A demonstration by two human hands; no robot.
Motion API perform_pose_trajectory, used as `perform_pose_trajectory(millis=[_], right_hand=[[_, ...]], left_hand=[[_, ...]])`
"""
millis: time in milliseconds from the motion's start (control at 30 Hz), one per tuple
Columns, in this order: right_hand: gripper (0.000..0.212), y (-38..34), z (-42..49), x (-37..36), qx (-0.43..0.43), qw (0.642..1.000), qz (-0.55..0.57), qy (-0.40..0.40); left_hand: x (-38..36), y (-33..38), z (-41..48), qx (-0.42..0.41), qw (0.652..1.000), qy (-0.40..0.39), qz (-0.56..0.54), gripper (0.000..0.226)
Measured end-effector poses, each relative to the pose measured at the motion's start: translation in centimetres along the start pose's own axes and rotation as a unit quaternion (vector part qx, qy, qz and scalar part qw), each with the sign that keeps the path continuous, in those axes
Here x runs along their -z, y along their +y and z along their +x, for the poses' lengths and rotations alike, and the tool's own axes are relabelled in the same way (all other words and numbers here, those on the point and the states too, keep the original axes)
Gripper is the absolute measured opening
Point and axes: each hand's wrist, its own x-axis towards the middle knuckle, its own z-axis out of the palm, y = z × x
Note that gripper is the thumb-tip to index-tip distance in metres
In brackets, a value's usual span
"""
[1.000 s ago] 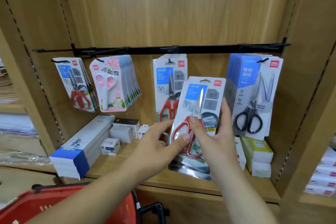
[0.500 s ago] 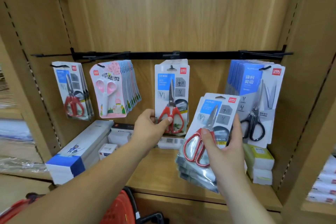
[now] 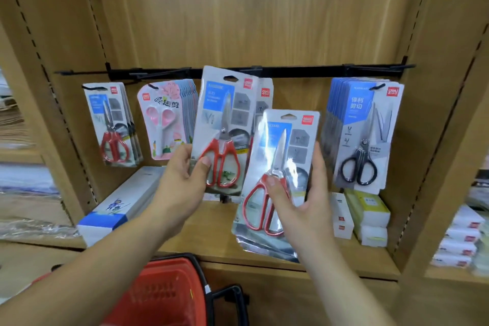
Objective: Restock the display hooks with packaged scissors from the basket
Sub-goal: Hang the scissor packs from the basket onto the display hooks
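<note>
The left hand point(image 3: 182, 180) grips one pack point(image 3: 225, 130) of red-handled scissors by its lower left corner, thumb on the front over the handles, fingers behind. It holds the pack high and a little tilted, its hang-hole up by the rail point(image 3: 304, 71), right in front of the hung packs point(image 3: 264, 98) of the same kind in the middle. That looks like lining the hole up with the middle hook, though the hook itself is hidden behind the card.

The right hand point(image 3: 299, 201) clasps a stack point(image 3: 277, 140) of more such packs, thumb across the top one, fingers round the right edge. The stack sits lower and nearer, just right of the raised pack and overlapping its corner, I'd guess kept close as the ready supply while staying out of the hook's way.

The basket point(image 3: 164, 294) stands near and low, under the left forearm, well apart from both hands. Pink scissors point(image 3: 164, 124) hang to the left, black scissors point(image 3: 365, 135) to the right.
</note>
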Motion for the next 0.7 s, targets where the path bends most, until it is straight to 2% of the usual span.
perform_pose_trajectory(millis=[233,500,700], right_hand=[[0.091,-0.6,-3.0,-6.8,0.013,0.998,0.0,-0.058],[0.093,-1.6,-1.3,-17.8,0.054,0.988,-0.012,-0.144],[0.092,-1.4,1.1,-25.1,0.078,0.979,-0.024,-0.188]], left_hand=[[7.1,0.6,-3.5,0.02,0.997,0.073,0.021,0.019],[17.0,-1.2,-1.2,0.069,0.981,0.181,0.007,0.031],[22.1,-1.7,2.9,0.076,0.978,0.194,0.004,0.053]])
